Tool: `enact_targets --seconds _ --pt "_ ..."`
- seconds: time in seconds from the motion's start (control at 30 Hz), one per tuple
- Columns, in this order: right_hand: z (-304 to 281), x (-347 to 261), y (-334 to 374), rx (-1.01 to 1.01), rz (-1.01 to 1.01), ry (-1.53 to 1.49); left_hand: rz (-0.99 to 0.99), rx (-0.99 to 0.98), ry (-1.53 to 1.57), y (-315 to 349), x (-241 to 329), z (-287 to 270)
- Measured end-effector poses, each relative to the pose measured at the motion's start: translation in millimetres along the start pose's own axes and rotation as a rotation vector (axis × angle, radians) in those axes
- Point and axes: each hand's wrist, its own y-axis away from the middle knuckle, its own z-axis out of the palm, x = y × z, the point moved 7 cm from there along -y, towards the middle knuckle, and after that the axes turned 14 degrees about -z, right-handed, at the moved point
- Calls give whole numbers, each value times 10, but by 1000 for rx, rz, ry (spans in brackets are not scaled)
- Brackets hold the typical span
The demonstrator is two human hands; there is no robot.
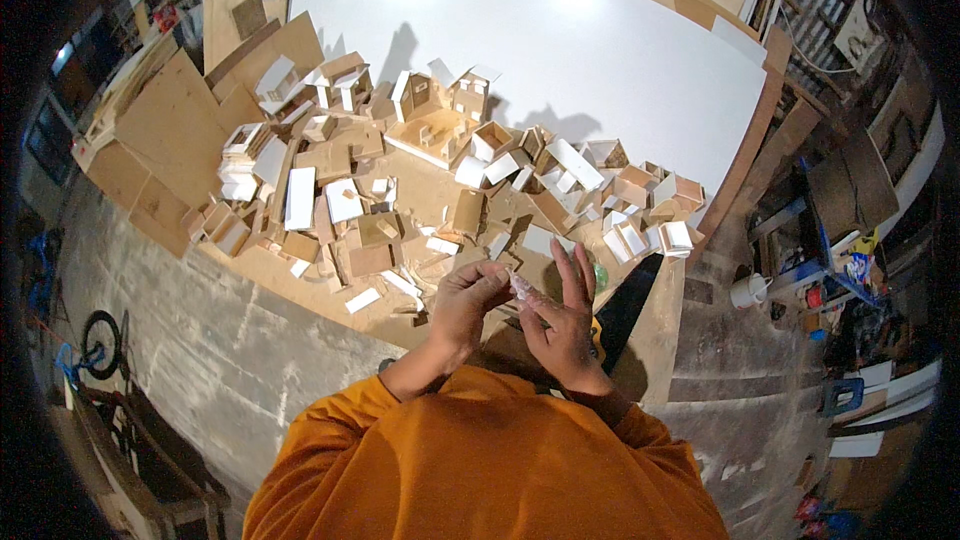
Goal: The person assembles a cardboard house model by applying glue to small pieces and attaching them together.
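Note:
My left hand [467,302] is closed in a pinch, thumb against forefinger, at the tip of my right forefinger. Something whitish and crinkled [519,286] covers that fingertip; whether it is dried glue or a scrap of film I cannot tell. The other fingers of my right hand [562,325] are stretched out and spread apart. Both hands are raised over the near edge of a worktable [340,290]. Just beyond them lie small wooden and white board pieces. A handsaw with a dark blade [630,305] lies beside my right hand, its yellow-and-black handle partly hidden by it.
Several small model houses [440,130] and loose panels crowd the table. A large white board [560,30] stretches behind them. Stacked brown boards [160,130] stand at the left. On the right are a white bucket [748,290] and cluttered shelving. A wheel [100,343] shows at far left.

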Motion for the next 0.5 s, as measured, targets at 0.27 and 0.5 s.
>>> enact_targets --seconds 0.27,0.5 --pt "-71 61 -48 113 2 -125 -2 -92 -28 -6 52 28" --pt "23 135 -25 178 53 -185 -107 -151 113 9 -75 -43"
